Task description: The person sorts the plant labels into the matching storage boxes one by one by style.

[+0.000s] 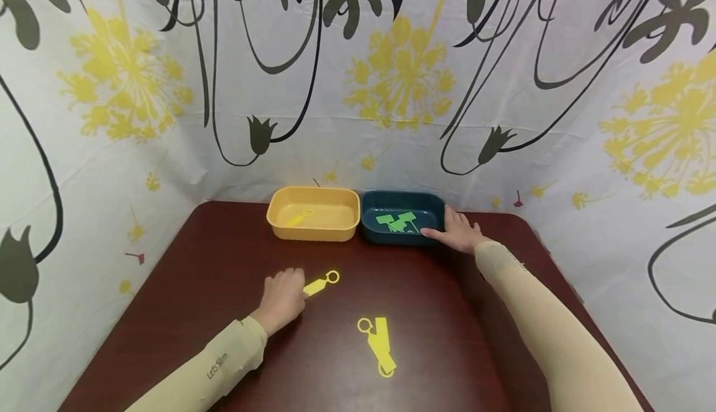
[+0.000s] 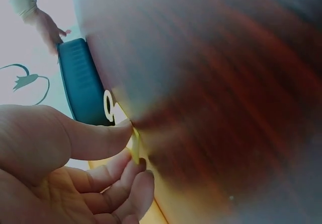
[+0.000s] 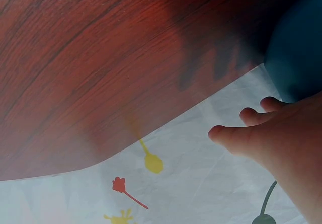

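Note:
My left hand [image 1: 284, 298] pinches a flat yellow plastic tag [image 1: 316, 287] with a ring at its far end, low over the table in front of the yellow bin [image 1: 342, 233]. In the left wrist view, thumb and fingertips hold the tag [image 2: 136, 146] near its edge. My right hand [image 1: 460, 230] touches the right end of the dark teal bin [image 1: 386, 238], thumb at the front rim and fingers extended along the side. Several green tags [image 1: 397, 223] lie in the teal bin, and a yellow tag [image 1: 299, 217] lies in the yellow one.
More yellow tags [image 1: 381, 345] overlap on the dark red-brown table [image 1: 425, 306], nearer me and right of my left hand. Both bins stand side by side at the table's back edge. Behind them hangs a white flower-patterned cloth [image 1: 335, 95].

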A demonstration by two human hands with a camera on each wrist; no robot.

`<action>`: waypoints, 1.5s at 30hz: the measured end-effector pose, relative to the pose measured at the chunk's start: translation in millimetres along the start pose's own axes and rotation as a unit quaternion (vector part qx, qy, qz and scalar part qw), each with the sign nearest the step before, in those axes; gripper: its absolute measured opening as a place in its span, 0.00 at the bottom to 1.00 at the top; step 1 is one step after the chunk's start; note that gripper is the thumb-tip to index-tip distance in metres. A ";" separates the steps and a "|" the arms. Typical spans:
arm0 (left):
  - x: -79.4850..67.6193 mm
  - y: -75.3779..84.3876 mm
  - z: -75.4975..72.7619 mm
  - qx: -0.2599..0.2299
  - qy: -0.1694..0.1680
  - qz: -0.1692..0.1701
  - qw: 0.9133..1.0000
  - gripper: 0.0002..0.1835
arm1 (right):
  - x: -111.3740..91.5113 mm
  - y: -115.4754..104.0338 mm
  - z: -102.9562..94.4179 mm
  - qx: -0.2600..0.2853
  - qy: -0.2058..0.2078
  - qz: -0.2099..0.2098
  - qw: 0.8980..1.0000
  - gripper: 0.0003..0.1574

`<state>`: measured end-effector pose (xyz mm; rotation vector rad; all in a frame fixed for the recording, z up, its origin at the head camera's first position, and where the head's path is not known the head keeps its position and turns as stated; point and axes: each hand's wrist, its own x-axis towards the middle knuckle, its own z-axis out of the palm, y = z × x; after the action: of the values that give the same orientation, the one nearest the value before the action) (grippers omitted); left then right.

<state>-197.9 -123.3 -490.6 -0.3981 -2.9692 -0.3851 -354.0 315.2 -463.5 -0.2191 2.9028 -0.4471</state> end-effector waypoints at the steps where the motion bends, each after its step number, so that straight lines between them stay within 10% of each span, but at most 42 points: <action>1: -0.1 0.0 0.5 0.000 0.000 0.002 1.000 0.14 | 0.2 0.8 0.9 -0.002 0.001 0.000 1.000 0.82; 17: 0.3 3.2 0.2 -0.023 -0.018 0.026 0.999 0.19 | 0.1 3.6 4.8 -0.005 0.000 0.003 1.000 0.82; 45: 23.1 17.5 -61.6 -0.006 0.059 0.045 0.997 0.06 | 1.8 5.0 3.2 -0.003 0.003 0.001 1.000 0.82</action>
<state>-209.9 -117.7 -423.8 -0.4901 -2.8240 -0.4011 -355.7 318.8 -468.3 -0.2173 2.9104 -0.4397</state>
